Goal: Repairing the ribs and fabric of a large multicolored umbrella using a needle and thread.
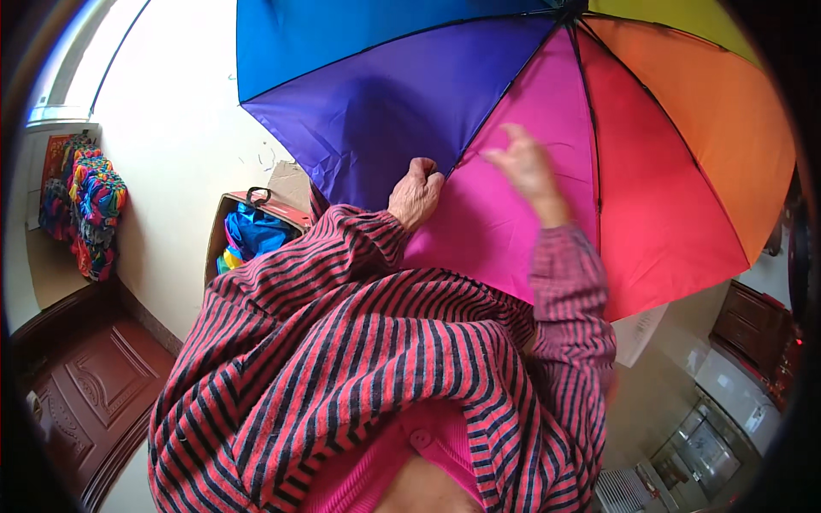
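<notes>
An opened rainbow umbrella point(539, 231) fills the upper middle and right, its inside toward me. Its panels run from blue and purple through pink and red to orange and yellow-green. Dark ribs point(592, 128) meet at a black hub at the top. My left hand point(416, 195) is closed around a rib where the purple and pink panels join. Over the pink panel hangs my right hand point(528, 175), slightly blurred, its thumb and a finger apart with nothing visible between them. Striped sleeves cover both forearms.
A cardboard box point(221, 231) with folded blue and multicoloured fabric point(255, 232) stands at the left. Beyond it, colourful bundles point(98, 197) hang by the wall. A dark carved wooden door point(103, 376) is at lower left. Dark wooden furniture point(744, 321) stands at the right.
</notes>
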Demonstrator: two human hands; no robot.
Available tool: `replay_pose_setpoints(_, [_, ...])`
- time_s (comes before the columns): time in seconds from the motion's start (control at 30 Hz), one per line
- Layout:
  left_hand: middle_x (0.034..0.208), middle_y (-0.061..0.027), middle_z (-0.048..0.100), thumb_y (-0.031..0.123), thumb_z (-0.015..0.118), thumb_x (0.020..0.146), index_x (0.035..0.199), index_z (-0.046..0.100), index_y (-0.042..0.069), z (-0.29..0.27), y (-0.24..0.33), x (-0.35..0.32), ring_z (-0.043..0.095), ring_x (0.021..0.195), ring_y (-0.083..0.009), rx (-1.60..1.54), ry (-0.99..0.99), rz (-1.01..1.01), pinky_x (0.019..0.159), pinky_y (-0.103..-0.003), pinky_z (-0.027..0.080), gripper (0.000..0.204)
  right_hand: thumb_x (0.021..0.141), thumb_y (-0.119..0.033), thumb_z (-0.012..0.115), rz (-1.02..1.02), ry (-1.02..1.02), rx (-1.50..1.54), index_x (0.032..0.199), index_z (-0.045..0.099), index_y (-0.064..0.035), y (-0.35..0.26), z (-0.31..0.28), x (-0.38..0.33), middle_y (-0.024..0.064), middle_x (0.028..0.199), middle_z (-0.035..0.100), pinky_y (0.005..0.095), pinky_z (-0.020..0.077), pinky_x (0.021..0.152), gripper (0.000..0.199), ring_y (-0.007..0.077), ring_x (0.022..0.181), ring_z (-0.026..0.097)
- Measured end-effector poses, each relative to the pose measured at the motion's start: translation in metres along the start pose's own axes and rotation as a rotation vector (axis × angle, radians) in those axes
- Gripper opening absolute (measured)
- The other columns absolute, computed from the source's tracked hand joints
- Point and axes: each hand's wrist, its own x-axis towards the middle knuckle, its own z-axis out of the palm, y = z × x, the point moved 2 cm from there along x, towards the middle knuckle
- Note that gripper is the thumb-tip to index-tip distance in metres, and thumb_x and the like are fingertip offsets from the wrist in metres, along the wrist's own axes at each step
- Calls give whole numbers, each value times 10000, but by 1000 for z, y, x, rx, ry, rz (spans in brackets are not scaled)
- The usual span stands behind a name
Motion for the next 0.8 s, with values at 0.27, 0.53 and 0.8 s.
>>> replay_pose_setpoints(0.27, [748, -79, 642, 210, 617, 819, 1000, 621, -37, 7, -9, 10, 605, 616, -164, -212, -77, -73, 614, -304, 495, 306, 672, -107, 612, -122, -177, -83, 703, 681, -24, -34, 41, 30, 223, 695, 626, 468, 507, 646, 112, 356, 712, 653])
replay_pose_setpoints(0.53, [884, -184, 683, 260, 619, 761, 976, 674, -7, 17, -1, 30, 663, 869, -300, -156, -107, -160, 805, -369, 499, 347, 642, -150, 593, -182, -361, -47, 706, 648, 30, -54, 43, 49, 185, 612, 613, 373, 480, 544, 198, 282, 585, 637])
replay_pose_setpoints(0.8, [856, -187, 681, 270, 637, 747, 941, 684, -4, 17, 2, 34, 661, 854, -308, -182, -133, -187, 787, -379, 502, 339, 672, -115, 554, -109, -384, 49, 804, 693, -16, -69, 35, 49, 251, 792, 645, 424, 524, 699, 216, 374, 766, 659])
